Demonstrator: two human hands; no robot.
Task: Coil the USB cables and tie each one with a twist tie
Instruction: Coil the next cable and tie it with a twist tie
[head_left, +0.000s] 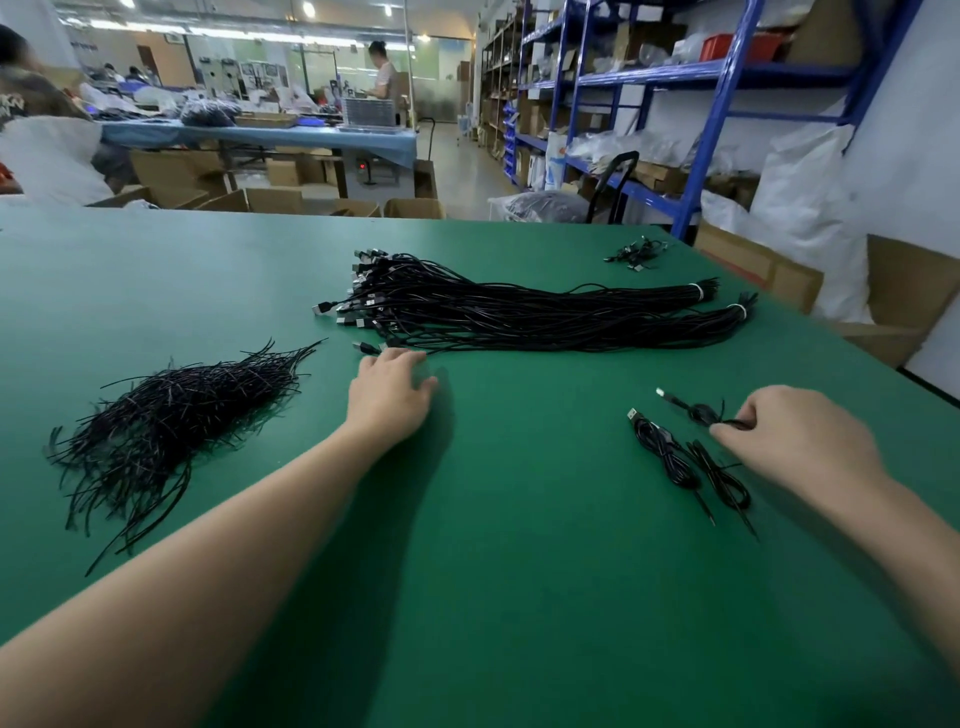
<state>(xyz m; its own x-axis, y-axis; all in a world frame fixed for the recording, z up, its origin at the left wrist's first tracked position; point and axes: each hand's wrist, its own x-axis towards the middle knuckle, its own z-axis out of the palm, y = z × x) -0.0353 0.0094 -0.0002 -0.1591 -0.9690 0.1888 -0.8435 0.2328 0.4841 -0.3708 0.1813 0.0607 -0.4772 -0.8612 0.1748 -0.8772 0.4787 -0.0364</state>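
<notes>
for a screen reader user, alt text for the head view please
A person's left hand reaches to a bundle of uncoiled black USB cables on a green table, while the right hand pinches a coiled cable beside two more coiled ones. Black twist ties lie heaped at left.

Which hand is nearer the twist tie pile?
Left. The left hand is right of the twist tie pile, apart; the right hand is farther right, pinching a coiled cable.
</notes>
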